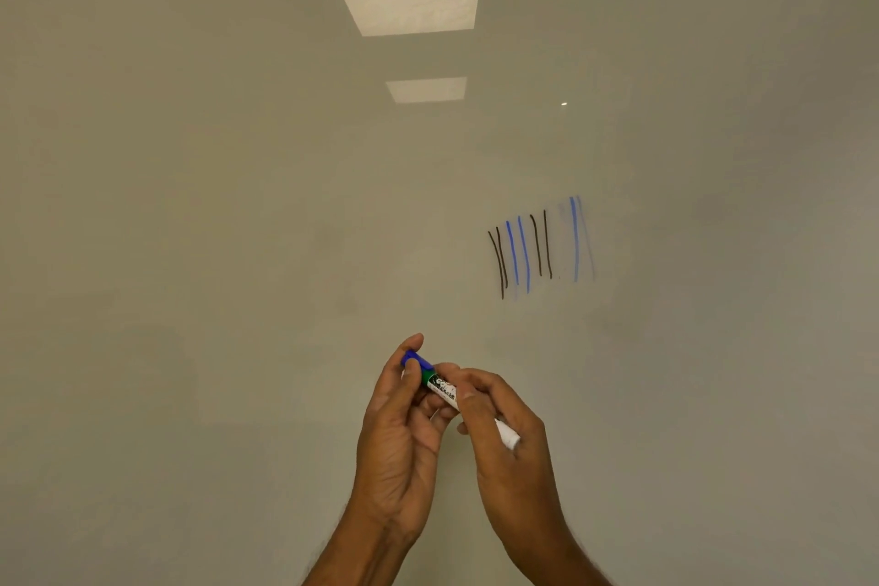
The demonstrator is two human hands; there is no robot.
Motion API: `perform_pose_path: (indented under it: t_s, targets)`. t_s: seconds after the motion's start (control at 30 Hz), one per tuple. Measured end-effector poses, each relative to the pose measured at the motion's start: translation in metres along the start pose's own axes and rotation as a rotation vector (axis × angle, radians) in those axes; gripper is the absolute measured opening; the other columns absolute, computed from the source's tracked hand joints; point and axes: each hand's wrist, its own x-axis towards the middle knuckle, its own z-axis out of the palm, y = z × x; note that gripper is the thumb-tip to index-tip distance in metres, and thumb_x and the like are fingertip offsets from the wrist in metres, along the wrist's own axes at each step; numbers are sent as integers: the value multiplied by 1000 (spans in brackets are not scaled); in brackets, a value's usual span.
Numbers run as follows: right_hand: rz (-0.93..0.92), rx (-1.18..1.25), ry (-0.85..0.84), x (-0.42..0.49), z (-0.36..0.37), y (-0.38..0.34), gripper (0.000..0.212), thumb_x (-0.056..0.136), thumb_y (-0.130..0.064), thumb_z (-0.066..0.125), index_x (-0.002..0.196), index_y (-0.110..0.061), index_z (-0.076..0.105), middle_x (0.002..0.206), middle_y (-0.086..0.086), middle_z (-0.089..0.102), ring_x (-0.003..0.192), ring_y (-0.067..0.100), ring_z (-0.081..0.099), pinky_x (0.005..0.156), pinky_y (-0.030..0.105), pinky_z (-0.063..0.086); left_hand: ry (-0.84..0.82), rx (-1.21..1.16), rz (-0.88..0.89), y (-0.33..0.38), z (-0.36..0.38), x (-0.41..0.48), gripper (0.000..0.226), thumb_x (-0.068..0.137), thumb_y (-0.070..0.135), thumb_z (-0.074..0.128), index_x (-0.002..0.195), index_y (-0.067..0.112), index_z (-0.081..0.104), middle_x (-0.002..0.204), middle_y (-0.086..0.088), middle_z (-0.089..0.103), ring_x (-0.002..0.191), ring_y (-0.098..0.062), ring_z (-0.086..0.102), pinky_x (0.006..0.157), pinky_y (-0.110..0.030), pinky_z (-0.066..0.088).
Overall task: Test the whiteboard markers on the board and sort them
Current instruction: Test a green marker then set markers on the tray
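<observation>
Right hand point(506, 443) gripping marker point(442, 390) barrel, left hand point(402, 423) pinching its blue cap point(413, 357), board point(238, 205) behind.

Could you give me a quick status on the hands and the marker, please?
Left hand pinches the blue cap; right hand grips the white-barrelled marker. Cap looks on. Black and blue test strokes on whiteboard; nothing blocking.
</observation>
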Motion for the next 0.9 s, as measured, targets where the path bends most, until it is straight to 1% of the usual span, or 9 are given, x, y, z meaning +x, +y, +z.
perform_pose_path:
  t_s: [0.1,0.2,0.37,0.5,0.6,0.7,0.8,0.87,0.9]
  targets:
    - [31,31,-6,-6,0,3,15,89,-24,62,100,-18,71,93,-8,75,88,10,71,69,17,54,-36,25,-19,6,-11,-2,32,103,14,50,130,15,66,98,-24,71,85,-25,73,78,-38,63]
    - [40,-42,-19,-13,-3,10,25,79,-36,67,97,-21,71,84,-5,75,79,13,71,66,18,54,-38,69,1,8,-21,-3,33,102,13,51,132,16,65,100,-23,71,89,-27,74,77,-37,64]
    - [12,-258,-16,-26,-8,26,6,83,-37,67,87,-40,66,76,-23,68,69,3,65,58,15,51,-39,313,51,-2,-36,-12,35,104,18,46,136,19,60,114,-22,73,107,-34,72,94,-44,59]
    - [-25,-432,-25,-35,-18,40,15,86,-40,64,81,-51,56,78,-38,62,81,-1,64,62,10,52,-22,506,103,-15,-45,-24,36,107,27,39,136,19,60,116,-14,75,113,-29,71,103,-46,51]
    - [-9,-500,-46,-42,-29,53,9,88,-42,64,97,-42,66,80,-32,63,80,1,66,67,12,54,12,708,154,-25,-54,-34,39,104,39,38,135,30,61,120,4,75,120,-16,67,104,-32,47]
    - [-38,-528,-73,-50,-39,63,34,86,-50,58,110,-27,68,94,-17,68,80,6,66,72,19,58,69,833,198,-33,-64,-46,38,103,44,38,135,41,58,130,24,66,126,1,57,89,-8,47]
    - [-95,-556,-105,-63,-47,77,32,86,-47,60,108,-25,68,97,-13,69,83,9,65,72,14,53,135,943,231,-42,-81,-62,39,105,38,40,143,43,49,144,27,50,127,17,46,80,0,45]
    - [-136,-578,-118,-74,-50,91,25,87,-40,65,107,-24,69,98,-12,68,84,11,64,73,16,52,172,1120,269,-49,-97,-76,44,104,43,38,148,46,40,154,26,36,139,13,34,89,2,39]
    - [-150,-588,-126,-80,-50,98,22,88,-37,68,106,-24,69,99,-11,68,84,10,63,73,18,52,191,1258,302,-53,-106,-83,45,104,48,37,149,49,35,158,29,28,146,9,23,98,5,28]
